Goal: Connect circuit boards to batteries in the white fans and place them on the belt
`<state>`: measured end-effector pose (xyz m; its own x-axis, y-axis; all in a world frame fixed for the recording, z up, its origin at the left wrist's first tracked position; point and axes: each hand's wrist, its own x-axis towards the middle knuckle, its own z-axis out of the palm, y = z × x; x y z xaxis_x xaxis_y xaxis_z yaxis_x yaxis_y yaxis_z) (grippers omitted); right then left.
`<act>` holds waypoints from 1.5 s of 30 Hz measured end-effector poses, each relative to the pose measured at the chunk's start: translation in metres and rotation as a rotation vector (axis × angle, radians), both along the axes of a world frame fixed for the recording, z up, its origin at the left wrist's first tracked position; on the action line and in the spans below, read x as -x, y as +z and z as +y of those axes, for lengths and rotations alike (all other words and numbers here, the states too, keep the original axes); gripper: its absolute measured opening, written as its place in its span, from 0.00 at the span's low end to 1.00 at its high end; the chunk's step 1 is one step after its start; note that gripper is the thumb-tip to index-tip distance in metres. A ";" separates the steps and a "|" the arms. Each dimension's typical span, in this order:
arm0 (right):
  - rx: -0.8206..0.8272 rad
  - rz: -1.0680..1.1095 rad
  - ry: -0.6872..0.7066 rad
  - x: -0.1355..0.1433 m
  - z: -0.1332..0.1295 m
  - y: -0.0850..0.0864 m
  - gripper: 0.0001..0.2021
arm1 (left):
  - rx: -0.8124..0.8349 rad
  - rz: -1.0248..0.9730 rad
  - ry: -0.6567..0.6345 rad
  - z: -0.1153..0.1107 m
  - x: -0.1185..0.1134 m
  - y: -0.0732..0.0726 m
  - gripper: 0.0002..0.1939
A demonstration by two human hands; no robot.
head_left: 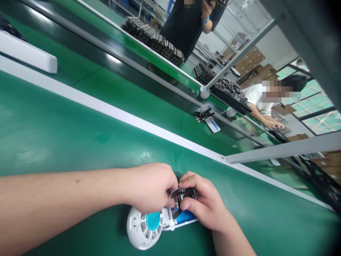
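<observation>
Both hands pinch the small circuit board [183, 195] over the white fan housing [149, 224] on the desk [66, 135] — left hand [150, 188], right hand [205, 206]. Seating is probably hidden; a skewed press could bend pins or slide the housing.

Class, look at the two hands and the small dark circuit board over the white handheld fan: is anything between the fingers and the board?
Nothing visible. The left hand and right hand both pinch the small dark circuit board directly, above the open handle of the white handheld fan with a blue centre lying on the green conveyor belt.
</observation>
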<state>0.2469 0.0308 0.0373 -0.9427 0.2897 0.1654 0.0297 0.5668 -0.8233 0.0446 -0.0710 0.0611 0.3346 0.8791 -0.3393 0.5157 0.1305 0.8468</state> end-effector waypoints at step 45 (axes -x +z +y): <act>-0.171 0.081 -0.081 -0.009 0.001 -0.010 0.17 | 0.180 -0.314 0.252 -0.002 -0.004 -0.009 0.06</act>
